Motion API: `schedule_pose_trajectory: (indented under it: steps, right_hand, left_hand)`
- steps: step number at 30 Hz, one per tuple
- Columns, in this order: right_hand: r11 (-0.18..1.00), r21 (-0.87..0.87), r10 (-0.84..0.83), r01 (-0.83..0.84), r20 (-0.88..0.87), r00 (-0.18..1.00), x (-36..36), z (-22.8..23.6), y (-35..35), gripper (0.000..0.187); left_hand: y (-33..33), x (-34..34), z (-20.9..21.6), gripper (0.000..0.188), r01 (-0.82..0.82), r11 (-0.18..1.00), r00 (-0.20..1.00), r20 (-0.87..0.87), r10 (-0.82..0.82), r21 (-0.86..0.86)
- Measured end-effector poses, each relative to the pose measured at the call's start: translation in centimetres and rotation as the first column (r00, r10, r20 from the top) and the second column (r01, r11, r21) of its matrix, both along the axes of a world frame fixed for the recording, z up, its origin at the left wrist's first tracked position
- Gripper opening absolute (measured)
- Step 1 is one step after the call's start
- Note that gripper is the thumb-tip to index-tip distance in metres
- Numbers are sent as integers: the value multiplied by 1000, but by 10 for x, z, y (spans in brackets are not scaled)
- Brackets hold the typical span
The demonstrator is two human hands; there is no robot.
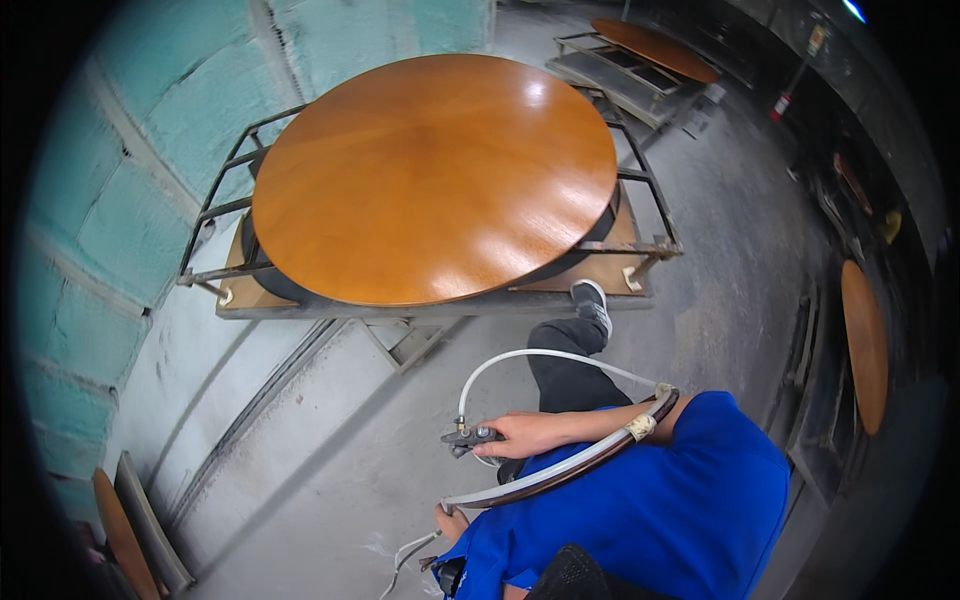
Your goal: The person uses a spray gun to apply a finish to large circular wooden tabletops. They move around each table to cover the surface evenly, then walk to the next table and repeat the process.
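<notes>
My right hand (522, 436) is closed round a dark spray gun (468, 438), held out in front of my body. From the gun a thin white hose (520, 354) arches back over my right forearm. A thicker pale-and-dark hose bundle (560, 480), bound with tape, runs across my blue sleeve. Lower down, my left hand (452, 522) is closed round the hose at my waist, its fingers partly hidden. Beyond both hands, a round glossy orange-brown wooden tabletop (430, 180) lies flat on a stand, apart from the gun.
A dark metal frame (655, 195) surrounds the tabletop's base. Teal padded panels (100, 210) line the left wall. More round tabletops stand at the right (864, 345), lower left (122, 535) and far back (655, 50). Grey dusty floor (300, 470) lies between, with a hose trailing.
</notes>
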State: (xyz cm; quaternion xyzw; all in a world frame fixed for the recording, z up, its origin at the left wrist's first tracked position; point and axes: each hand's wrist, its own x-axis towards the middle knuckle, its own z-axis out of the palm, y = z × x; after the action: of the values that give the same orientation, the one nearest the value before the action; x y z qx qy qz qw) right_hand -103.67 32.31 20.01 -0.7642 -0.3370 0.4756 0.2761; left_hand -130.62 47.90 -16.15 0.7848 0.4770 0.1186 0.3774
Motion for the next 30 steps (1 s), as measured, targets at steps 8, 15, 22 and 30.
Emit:
schedule_pose_trajectory:
  steps: [8, 15, 22, 30]
  right_hand:
    - [978, 162, 127, -134, 55, 990, 29, -12, 9, 41]
    - [997, -34, -71, 64, -260, 963, 9, -40, -7, 38]
    - [992, 61, -100, 112, -164, 981, 9, -25, -10, 43]
    - [977, 97, -137, 187, -382, 914, 28, -82, -26, 48]
  left_hand:
    - [-4, 35, -10, 35, -124, 986, 988, -101, 113, -113]
    - [10, 7, 7, 36, -227, 969, 969, -120, 215, -99]
    - [-2, 2, 31, 47, -221, 973, 971, -112, 212, -74]
    - [14, -13, 41, 42, -359, 928, 928, -63, 366, 103]
